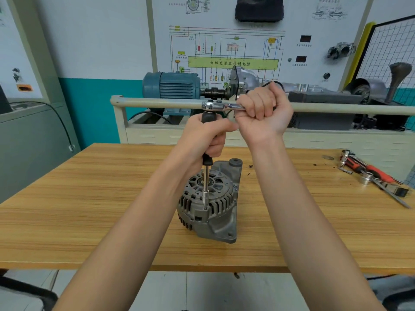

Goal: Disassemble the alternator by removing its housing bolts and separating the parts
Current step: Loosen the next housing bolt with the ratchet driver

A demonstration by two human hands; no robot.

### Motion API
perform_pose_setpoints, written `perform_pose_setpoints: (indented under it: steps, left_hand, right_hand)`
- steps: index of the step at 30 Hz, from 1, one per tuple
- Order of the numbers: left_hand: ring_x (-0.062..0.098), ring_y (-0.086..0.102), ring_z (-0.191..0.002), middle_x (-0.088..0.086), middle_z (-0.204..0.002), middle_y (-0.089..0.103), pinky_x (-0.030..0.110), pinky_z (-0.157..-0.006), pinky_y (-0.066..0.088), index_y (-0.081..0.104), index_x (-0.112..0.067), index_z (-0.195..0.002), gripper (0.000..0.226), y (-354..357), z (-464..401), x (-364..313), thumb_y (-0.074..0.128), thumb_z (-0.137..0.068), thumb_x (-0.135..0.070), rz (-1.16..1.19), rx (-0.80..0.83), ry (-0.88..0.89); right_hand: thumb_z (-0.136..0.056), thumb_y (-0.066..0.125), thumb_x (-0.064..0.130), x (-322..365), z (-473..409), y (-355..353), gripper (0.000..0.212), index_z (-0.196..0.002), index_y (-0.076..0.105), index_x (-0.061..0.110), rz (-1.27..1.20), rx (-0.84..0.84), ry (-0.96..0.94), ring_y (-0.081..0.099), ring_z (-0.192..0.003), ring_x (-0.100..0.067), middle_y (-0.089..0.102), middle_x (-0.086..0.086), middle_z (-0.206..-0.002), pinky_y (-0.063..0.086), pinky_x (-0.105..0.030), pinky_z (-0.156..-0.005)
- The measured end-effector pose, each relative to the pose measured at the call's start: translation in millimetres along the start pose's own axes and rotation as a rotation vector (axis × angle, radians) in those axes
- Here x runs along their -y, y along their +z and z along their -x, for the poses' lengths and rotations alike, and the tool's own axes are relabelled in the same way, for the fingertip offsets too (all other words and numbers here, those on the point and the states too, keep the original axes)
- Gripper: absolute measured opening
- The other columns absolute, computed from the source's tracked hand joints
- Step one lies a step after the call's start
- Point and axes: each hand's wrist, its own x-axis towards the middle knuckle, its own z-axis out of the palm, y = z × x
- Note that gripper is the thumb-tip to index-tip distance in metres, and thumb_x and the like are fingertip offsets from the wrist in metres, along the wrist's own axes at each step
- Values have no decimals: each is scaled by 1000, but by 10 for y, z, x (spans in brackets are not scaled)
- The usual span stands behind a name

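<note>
Head view shows your left hand (210, 135) wrapped round the black grip of the upright driver (206, 176), and your right hand (262, 111) clenched on the ratchet (219, 106) fitted across its top. The driver's tip sits on a housing bolt (205, 208) of the alternator (210, 203), which stands loose on the wooden table (89, 198). Pull hard sideways and the unclamped alternator may twist or tip, or the tip may slip off the bolt.
</note>
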Motion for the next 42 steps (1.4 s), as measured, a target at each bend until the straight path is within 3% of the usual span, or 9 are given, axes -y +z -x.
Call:
perform_pose_setpoints:
  steps: [6, 12, 16, 20, 24, 32, 38, 40, 42]
  left_hand:
    - [11, 16, -35, -7, -40, 25, 18, -40, 16, 29, -21, -52, 47, 75, -32, 23, 54, -85, 2, -44, -225, 12]
    - [12, 23, -51, -2, -50, 26, 28, -49, 17, 28, -19, -58, 34, 146, -42, 39, 56, -76, -10, -55, -325, 74]
    - [9, 24, -40, -5, -45, 30, 18, -39, 20, 34, -18, -57, 40, 65, -20, 59, 57, -80, 6, -83, -295, 75]
    - [11, 24, -38, -5, -44, 31, 21, -41, 21, 36, -17, -57, 42, -94, 2, 1, 58, -84, 6, 18, -22, 13]
    - [9, 25, -35, -5, -43, 31, 19, -40, 21, 38, -19, -52, 44, -94, 25, -15, 61, -86, -2, -5, 184, -6]
    - [9, 16, -33, -8, -39, 25, 18, -39, 15, 30, -21, -52, 48, 52, -19, 23, 54, -88, 1, -46, -136, 6]
    - [23, 30, -59, 6, -60, 30, 32, -50, 26, 34, -16, -63, 30, 165, -16, 38, 55, -83, -7, -143, -299, 107]
    - [23, 32, -60, 7, -60, 31, 36, -52, 26, 35, -16, -66, 25, 157, -4, 36, 55, -80, -11, -149, -277, 110]
    - [13, 30, -42, -2, -47, 34, 24, -42, 25, 37, -15, -61, 34, 114, 6, 48, 58, -83, 0, -157, -288, 93]
  right_hand:
    - [-96, 31, 11, -181, 337, 146, 54, -43, 36, 17, 388, 169, -322, 15, -33, -9, 25, 6, -34, 19, -22, -39]
    - [-87, 39, 5, -597, 588, 198, 26, -70, 42, 25, 988, 466, -919, 31, -43, -3, 42, 11, -58, 24, -22, -48]
    - [-85, 40, 0, -509, 501, 202, 37, -57, 43, 22, 798, 439, -756, 25, -36, -3, 35, 11, -45, 19, -20, -46]
    - [-94, 32, 10, -194, 287, 188, 55, -40, 38, 18, 456, 231, -320, 13, -33, -8, 27, 6, -33, 16, -20, -41]
    - [-87, 36, 14, 16, 98, 46, 50, -38, 33, 13, 35, 2, -35, 5, -38, -9, 23, 3, -30, 14, -19, -39]
    - [-95, 32, 11, -105, 308, 129, 53, -42, 34, 16, 304, 104, -287, 13, -33, -11, 24, 5, -34, 19, -22, -39]
    - [-87, 39, 7, -553, 584, 196, 23, -71, 42, 23, 987, 473, -966, 33, -44, -5, 42, 9, -58, 25, -24, -48]
    - [-86, 39, 7, -584, 602, 198, 22, -72, 42, 24, 1043, 470, -996, 35, -46, -7, 44, 7, -61, 25, -25, -48]
    - [-85, 40, 5, -540, 565, 216, 24, -70, 42, 23, 960, 454, -923, 31, -42, -3, 42, 9, -56, 23, -23, -48]
